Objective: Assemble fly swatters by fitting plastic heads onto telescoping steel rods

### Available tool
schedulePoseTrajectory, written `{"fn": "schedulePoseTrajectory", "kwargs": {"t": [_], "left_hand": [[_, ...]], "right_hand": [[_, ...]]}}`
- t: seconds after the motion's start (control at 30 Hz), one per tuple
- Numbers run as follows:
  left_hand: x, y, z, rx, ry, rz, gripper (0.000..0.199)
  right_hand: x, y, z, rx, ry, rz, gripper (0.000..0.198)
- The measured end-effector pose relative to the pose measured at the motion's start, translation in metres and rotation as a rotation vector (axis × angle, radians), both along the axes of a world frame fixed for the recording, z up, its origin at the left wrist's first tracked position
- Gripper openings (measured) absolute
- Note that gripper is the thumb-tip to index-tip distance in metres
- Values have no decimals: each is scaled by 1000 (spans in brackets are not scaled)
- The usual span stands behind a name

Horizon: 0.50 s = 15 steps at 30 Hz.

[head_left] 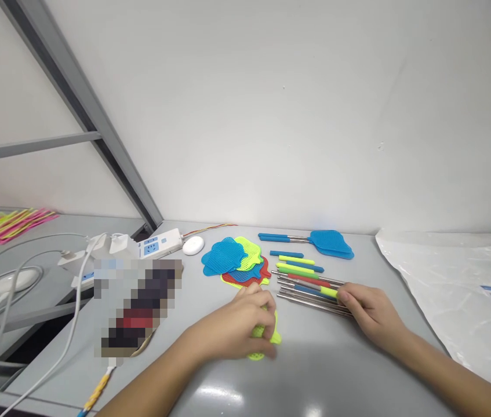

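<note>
Left hand (245,324): fingers curled over one yellow-green mesh head (276,336) on the tabletop (315,376); whether they grip it cannot be told.
Right hand (371,315): thumb and fingers pinching a yellow handle (329,292), at the steel rods (310,302).
Mesh pile (224,255), blue, red, yellow-green: beyond the left hand.
Coloured grips (299,268): a row, right of the pile.
Blue swatters (331,242): near the wall (293,145), behind the grips.

The rods (315,304) right of centre are smooth, shiny metal. At centre, the swatter heads (225,255) look like perforated plastic. The right-hand sheet (449,289) seems glossy, wrinkled plastic.
</note>
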State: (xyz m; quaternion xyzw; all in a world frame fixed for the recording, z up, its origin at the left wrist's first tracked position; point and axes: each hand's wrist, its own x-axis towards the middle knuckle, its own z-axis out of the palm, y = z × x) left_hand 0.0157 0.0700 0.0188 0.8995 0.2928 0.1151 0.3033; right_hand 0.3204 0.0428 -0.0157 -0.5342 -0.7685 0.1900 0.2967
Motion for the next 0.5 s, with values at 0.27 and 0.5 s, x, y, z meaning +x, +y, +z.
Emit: {"fn": "schedulePoseTrajectory", "kwargs": {"t": [0.27, 0.5], "left_hand": [[13, -7, 1, 149, 25, 71, 13], [20, -8, -3, 221, 83, 54, 8]], "right_hand": [[-1, -3, 4, 157, 45, 1, 14], [2, -3, 5, 238, 40, 104, 4]]}}
